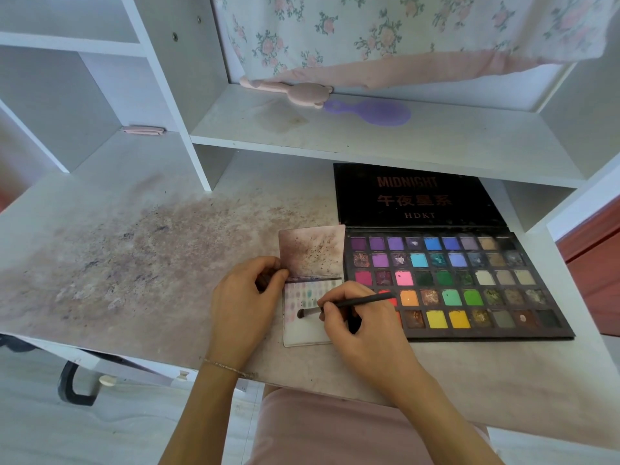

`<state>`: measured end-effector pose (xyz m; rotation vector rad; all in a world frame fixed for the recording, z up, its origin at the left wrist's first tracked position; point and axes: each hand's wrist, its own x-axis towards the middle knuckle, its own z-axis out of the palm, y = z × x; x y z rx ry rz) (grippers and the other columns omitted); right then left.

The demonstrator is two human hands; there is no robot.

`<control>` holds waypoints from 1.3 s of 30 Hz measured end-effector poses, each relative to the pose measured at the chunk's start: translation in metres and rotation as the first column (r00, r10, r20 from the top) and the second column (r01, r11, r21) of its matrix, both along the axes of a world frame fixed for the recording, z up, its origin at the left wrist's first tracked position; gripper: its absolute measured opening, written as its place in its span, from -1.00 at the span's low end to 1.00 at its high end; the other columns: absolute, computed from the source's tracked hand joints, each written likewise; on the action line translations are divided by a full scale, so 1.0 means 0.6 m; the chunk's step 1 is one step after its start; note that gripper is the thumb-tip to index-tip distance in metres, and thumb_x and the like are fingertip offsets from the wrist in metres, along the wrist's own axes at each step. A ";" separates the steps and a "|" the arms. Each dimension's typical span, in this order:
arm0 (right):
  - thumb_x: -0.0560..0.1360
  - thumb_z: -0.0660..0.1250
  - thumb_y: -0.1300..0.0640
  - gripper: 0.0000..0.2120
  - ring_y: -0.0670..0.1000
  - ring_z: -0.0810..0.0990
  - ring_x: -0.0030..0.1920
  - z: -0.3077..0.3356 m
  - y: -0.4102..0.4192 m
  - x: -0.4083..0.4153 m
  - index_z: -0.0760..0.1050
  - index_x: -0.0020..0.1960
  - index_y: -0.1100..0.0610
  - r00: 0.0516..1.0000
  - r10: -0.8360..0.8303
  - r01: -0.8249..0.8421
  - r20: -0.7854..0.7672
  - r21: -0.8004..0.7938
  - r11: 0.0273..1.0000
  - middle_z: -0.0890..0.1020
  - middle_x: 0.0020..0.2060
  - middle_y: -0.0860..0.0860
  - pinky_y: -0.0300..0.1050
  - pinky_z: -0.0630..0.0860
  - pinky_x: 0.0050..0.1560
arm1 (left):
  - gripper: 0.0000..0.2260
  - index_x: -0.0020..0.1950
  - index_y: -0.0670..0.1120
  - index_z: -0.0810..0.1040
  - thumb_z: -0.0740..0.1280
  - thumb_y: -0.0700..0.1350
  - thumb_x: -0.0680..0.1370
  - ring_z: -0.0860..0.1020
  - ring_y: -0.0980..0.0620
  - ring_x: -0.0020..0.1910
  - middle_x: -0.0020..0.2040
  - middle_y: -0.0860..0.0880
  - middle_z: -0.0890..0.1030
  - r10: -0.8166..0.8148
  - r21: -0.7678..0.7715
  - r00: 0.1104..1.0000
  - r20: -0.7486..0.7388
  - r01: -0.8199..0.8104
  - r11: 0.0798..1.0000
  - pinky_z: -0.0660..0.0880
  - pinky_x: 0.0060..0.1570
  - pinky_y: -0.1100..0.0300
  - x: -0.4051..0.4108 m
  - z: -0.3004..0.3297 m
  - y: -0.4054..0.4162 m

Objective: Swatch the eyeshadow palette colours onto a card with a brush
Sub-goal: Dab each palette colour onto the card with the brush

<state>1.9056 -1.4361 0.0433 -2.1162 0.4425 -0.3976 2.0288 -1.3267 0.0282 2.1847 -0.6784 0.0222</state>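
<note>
right hand grips brush on card; left hand pinches its edge.

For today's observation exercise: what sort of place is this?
Probably a bedroom dressing table: an open eyeshadow palette on a powder-stained white desk, and a purple hairbrush on its shelf.

Brush on the card, beside the open palette

The right hand pinches the brush, its tip on the card's lower part under rows of faint swatches. The left hand grips the card's left edge. The palette lies open just right of the card on the stained worktop.
</note>
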 end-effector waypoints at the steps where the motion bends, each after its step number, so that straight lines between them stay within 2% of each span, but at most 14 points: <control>1: 0.45 0.28 0.18 -0.91 -0.09 0.52 -0.20 0.000 0.000 0.000 0.50 -0.16 0.01 1.000 0.000 0.000 0.006 -0.001 1.000 0.57 -0.24 -0.08 -0.08 0.52 -0.18 | -0.95 -0.12 -0.03 0.61 0.36 -0.13 0.46 0.49 0.12 -0.26 -0.27 0.12 0.55 -0.001 0.001 1.000 0.001 0.001 1.000 0.36 -0.27 0.32 0.000 0.000 0.000; 6: 0.42 0.26 0.16 -0.80 -0.10 0.53 -0.22 0.001 0.000 -0.004 0.43 -0.24 -0.15 0.998 0.019 -0.023 0.064 0.068 0.997 0.56 -0.31 -0.09 -0.18 0.51 -0.23 | -0.95 -0.12 -0.02 0.60 0.36 -0.12 0.46 0.49 0.13 -0.26 -0.26 0.13 0.55 -0.005 -0.004 1.000 -0.006 0.005 1.000 0.37 -0.26 0.31 -0.001 0.001 0.000; 9: 0.41 0.22 0.18 -0.81 -0.14 0.56 -0.23 0.003 -0.003 -0.008 0.47 -0.20 -0.11 0.980 -0.050 0.010 0.192 0.206 0.979 0.59 -0.21 -0.08 -0.37 0.46 -0.27 | -0.95 -0.11 -0.03 0.61 0.36 -0.12 0.46 0.49 0.12 -0.25 -0.26 0.12 0.55 -0.002 0.000 1.000 -0.001 0.002 1.000 0.36 -0.26 0.33 -0.001 0.001 0.000; 12: 0.42 0.22 0.21 -0.79 -0.13 0.60 -0.16 0.001 -0.009 -0.015 0.51 -0.13 -0.09 0.951 -0.129 0.053 0.279 0.267 0.962 0.60 -0.16 -0.11 -0.38 0.49 -0.19 | -0.95 -0.11 -0.04 0.61 0.36 -0.13 0.46 0.49 0.11 -0.25 -0.26 0.12 0.54 0.003 -0.003 1.000 0.000 -0.003 1.000 0.35 -0.27 0.33 -0.001 0.002 0.000; 15: 0.44 0.23 0.13 -0.83 -0.10 0.59 -0.16 0.000 -0.021 -0.025 0.53 -0.14 -0.12 0.930 -0.191 0.114 0.315 0.248 0.962 0.61 -0.17 -0.16 -0.33 0.51 -0.19 | -0.94 -0.10 -0.04 0.61 0.36 -0.13 0.46 0.50 0.08 -0.24 -0.25 0.10 0.55 0.006 -0.005 1.000 0.003 -0.006 1.000 0.37 -0.25 0.27 -0.002 0.003 0.000; 17: 0.44 0.21 0.04 -0.85 -0.08 0.59 -0.23 0.003 -0.031 -0.034 0.54 -0.14 -0.14 0.918 -0.232 0.158 0.322 0.241 0.958 0.61 -0.23 -0.11 -0.31 0.51 -0.25 | -0.94 -0.10 -0.05 0.61 0.36 -0.13 0.46 0.50 0.07 -0.24 -0.26 0.09 0.56 0.010 -0.012 1.000 -0.008 -0.010 1.000 0.39 -0.24 0.21 -0.003 0.003 0.000; 20: 0.46 0.20 0.15 -0.81 -0.08 0.59 -0.28 0.003 -0.052 -0.051 0.52 -0.14 -0.11 0.900 -0.286 0.221 0.328 0.221 0.950 0.62 -0.27 -0.05 -0.31 0.52 -0.28 | -0.95 -0.11 -0.05 0.61 0.36 -0.14 0.46 0.50 0.08 -0.26 -0.27 0.10 0.56 0.007 -0.024 0.999 -0.032 -0.008 1.000 0.41 -0.23 0.19 -0.004 0.004 0.000; 22: 0.46 0.20 0.21 -0.80 -0.10 0.60 -0.23 0.002 -0.068 -0.066 0.50 -0.11 -0.07 0.886 -0.329 0.266 0.326 0.223 0.938 0.63 -0.22 -0.05 -0.35 0.51 -0.24 | -0.95 -0.11 -0.04 0.61 0.35 -0.14 0.47 0.50 0.09 -0.26 -0.27 0.10 0.56 0.002 -0.028 0.999 -0.038 -0.003 1.000 0.42 -0.24 0.19 -0.004 0.005 0.000; 25: 0.52 0.21 0.32 -0.67 -0.14 0.60 -0.16 0.001 -0.092 -0.089 0.48 -0.12 -0.14 0.865 -0.388 0.337 0.317 0.205 0.919 0.61 -0.22 -0.09 -0.38 0.52 -0.28 | -0.94 -0.10 -0.05 0.61 0.35 -0.14 0.47 0.51 0.06 -0.24 -0.25 0.07 0.58 -0.003 -0.029 0.999 -0.048 0.002 1.000 0.44 -0.21 0.16 -0.005 0.007 0.000; 27: 0.53 0.19 0.28 -0.69 -0.18 0.60 -0.13 0.002 -0.103 -0.101 0.44 -0.13 -0.14 0.854 -0.428 0.389 0.295 0.184 0.903 0.59 -0.21 -0.10 -0.38 0.53 -0.34 | -0.94 -0.10 -0.06 0.61 0.35 -0.15 0.47 0.52 0.04 -0.24 -0.25 0.06 0.58 -0.003 -0.028 0.999 -0.047 0.002 1.000 0.45 -0.19 0.14 -0.005 0.007 -0.001; 28: 0.53 0.19 0.28 -0.71 -0.20 0.58 -0.18 0.000 -0.108 -0.105 0.42 -0.14 -0.13 0.849 -0.446 0.415 0.284 0.163 0.895 0.57 -0.22 -0.09 -0.38 0.52 -0.36 | -0.94 -0.10 -0.06 0.61 0.35 -0.15 0.47 0.52 0.03 -0.23 -0.24 0.05 0.58 -0.003 -0.025 0.999 -0.044 0.002 1.000 0.46 -0.19 0.13 -0.005 0.007 -0.001; 31: 0.50 0.21 0.33 -0.70 -0.13 0.53 -0.28 -0.006 -0.116 -0.116 0.39 -0.16 -0.09 0.849 -0.464 0.452 0.253 0.107 0.885 0.53 -0.28 -0.03 -0.37 0.47 -0.36 | -0.93 -0.08 -0.07 0.61 0.35 -0.15 0.47 0.52 0.02 -0.23 -0.24 0.04 0.58 -0.001 -0.020 0.999 -0.033 0.000 1.000 0.44 -0.20 0.14 -0.004 0.004 0.000; 35: 0.47 0.23 0.35 -0.70 -0.17 0.53 -0.23 -0.009 -0.116 -0.121 0.41 -0.18 -0.06 0.869 -0.439 0.444 0.226 0.035 0.896 0.54 -0.29 -0.07 -0.42 0.47 -0.31 | -0.94 -0.09 -0.06 0.61 0.36 -0.15 0.47 0.50 0.05 -0.26 -0.25 0.06 0.56 -0.001 -0.018 1.000 -0.023 0.000 1.000 0.40 -0.24 0.19 -0.003 0.001 0.001; 39: 0.47 0.23 0.37 -0.69 -0.26 0.52 -0.19 -0.008 -0.116 -0.119 0.41 -0.20 -0.05 0.885 -0.414 0.421 0.213 0.013 0.907 0.53 -0.28 -0.08 -0.48 0.45 -0.28 | -0.95 -0.11 -0.04 0.60 0.36 -0.15 0.47 0.47 0.16 -0.28 -0.28 0.12 0.54 0.002 -0.016 1.000 -0.012 -0.002 1.000 0.38 -0.28 0.28 -0.003 -0.001 0.001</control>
